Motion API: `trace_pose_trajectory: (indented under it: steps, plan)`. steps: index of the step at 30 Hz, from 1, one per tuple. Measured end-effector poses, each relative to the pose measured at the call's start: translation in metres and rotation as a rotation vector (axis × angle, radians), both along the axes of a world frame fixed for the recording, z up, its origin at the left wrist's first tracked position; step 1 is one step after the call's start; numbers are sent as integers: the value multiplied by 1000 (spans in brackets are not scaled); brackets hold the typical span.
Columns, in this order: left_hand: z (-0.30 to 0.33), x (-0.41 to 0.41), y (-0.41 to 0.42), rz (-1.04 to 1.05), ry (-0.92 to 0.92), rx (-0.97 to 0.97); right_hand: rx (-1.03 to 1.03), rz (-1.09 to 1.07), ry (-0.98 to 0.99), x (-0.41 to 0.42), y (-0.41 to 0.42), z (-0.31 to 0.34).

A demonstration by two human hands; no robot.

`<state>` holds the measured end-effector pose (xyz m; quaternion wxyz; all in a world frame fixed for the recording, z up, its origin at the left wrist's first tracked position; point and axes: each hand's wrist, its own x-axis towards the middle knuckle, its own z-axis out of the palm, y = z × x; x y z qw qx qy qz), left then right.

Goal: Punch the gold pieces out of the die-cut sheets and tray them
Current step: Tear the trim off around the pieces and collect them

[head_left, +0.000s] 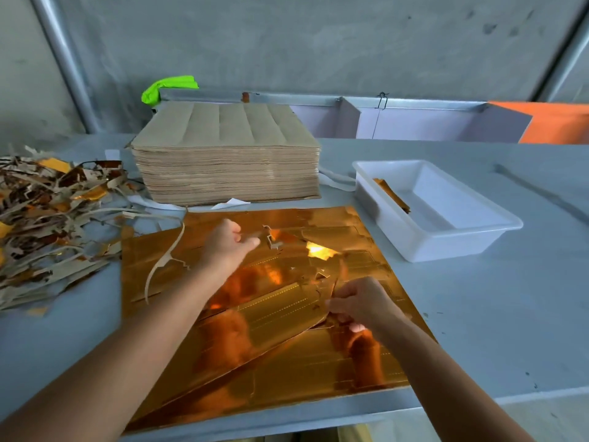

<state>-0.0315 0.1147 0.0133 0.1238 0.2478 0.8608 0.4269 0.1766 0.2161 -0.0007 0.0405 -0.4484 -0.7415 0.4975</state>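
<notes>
Shiny gold die-cut sheets (178,275) lie stacked on the grey table in front of me. A partly torn gold piece (274,311) is lifted off the top sheet. My right hand (360,303) pinches its near right edge. My left hand (229,242) reaches over the sheet's far part, fingers loosely bent beside a ragged scrap (272,239); whether it grips the scrap is unclear. A white plastic tray (462,237) stands at the right with a few gold pieces (390,193) leaning in its far left corner.
A tall stack of brown-backed sheets (226,154) stands behind the gold sheets. A heap of torn waste strips (47,224) covers the table's left side. A thin loose strip (162,266) lies on the sheet. A bright green object (169,87) and an orange panel (554,122) sit at the back.
</notes>
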Motion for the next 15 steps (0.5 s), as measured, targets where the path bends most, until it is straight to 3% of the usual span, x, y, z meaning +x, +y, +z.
trace_pose_trajectory:
  steps: [3,5,6,9,11,15]
  plan:
    - [-1,19,-3,-115,452,-139,65,98,-40,-6,-5,-1]
    - [0,28,-7,-273,708,-121,55,88,45,-5,-5,-2]
    - [1,33,-8,-403,707,-118,31,61,125,-4,-4,0]
    - [4,44,-9,-695,473,-215,-100,-23,465,0,-4,8]
    - [9,46,-5,-759,278,-198,-107,-34,639,2,-5,13]
    - [25,53,-2,-852,-3,6,-20,-21,781,-1,-6,20]
